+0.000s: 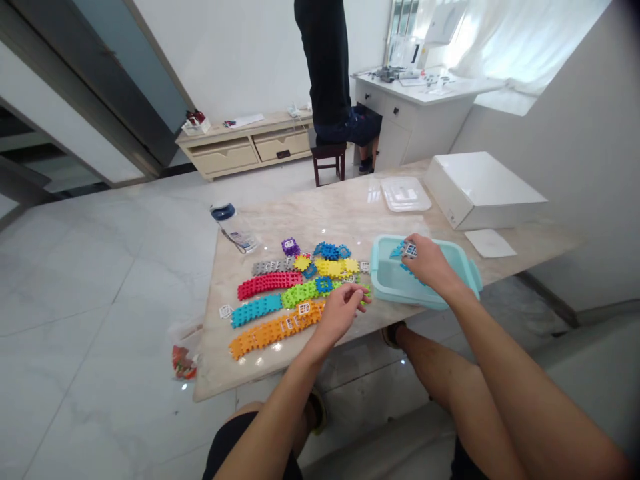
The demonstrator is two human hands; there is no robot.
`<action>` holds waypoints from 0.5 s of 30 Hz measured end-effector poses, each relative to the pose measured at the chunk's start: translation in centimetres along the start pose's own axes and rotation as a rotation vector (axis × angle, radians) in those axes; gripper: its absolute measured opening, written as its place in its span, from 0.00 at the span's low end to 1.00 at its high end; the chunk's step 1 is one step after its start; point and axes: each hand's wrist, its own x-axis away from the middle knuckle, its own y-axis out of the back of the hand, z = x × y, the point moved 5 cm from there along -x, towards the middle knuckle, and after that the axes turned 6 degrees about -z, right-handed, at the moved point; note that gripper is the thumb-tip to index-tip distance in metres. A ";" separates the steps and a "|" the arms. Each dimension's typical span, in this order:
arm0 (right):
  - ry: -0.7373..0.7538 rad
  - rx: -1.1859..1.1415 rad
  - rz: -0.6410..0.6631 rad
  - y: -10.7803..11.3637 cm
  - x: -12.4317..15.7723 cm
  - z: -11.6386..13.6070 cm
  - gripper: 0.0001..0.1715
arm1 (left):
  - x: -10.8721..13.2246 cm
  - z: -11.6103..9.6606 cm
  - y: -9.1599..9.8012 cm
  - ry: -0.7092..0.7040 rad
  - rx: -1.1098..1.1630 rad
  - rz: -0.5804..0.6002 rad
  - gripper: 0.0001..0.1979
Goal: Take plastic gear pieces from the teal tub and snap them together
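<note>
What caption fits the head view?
Right hand holds small pieces over a teal bin; left hand touches a green block strip.

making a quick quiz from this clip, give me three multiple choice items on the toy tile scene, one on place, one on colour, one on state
1. Where is the right hand?
A. over the teal bin
B. on the white box
C. on the clear lid

2. What colour is the tile strip nearest the table edge by the person?
A. red
B. orange
C. purple

3. What is the left hand doing?
A. lying flat on bare table
B. lifting the bottle
C. pinching the green tile strip

Answers: 1 A, the hand sits over the bin holding small tiles. 2 B, the orange strip lies closest. 3 C, its fingers close on the green strip's end.
</note>
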 end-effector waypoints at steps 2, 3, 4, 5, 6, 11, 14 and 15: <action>0.016 -0.037 -0.115 -0.3 -0.2 0.4 0.21 | -0.1 0.0 -0.2 0.013 0.018 -0.001 0.12; 0.023 -0.067 -0.163 -0.4 -0.3 0.6 0.22 | -0.2 0.0 -0.3 0.020 0.026 -0.002 0.12; 0.018 -0.103 -0.195 -0.5 -0.4 0.8 0.22 | -0.3 0.0 -0.4 0.023 0.034 -0.003 0.12; -0.009 -0.146 -0.214 -0.7 -0.5 0.9 0.21 | -0.4 0.0 -0.4 0.023 0.045 -0.005 0.11; -0.063 -0.197 -0.221 -0.8 -0.6 0.8 0.20 | -0.5 0.1 -0.5 0.018 0.057 -0.007 0.11; -0.478 -0.686 -0.189 -2.0 -0.4 0.1 0.18 | -1.1 0.3 -0.1 0.001 0.136 -0.014 0.10; -0.554 -1.015 -0.128 -2.8 -0.3 1.9 0.17 | -1.1 0.5 0.9 0.005 0.154 -0.050 0.10; -0.554 -1.096 -0.097 -3.0 -0.2 2.9 0.17 | -1.0 0.5 1.3 0.003 0.152 -0.072 0.10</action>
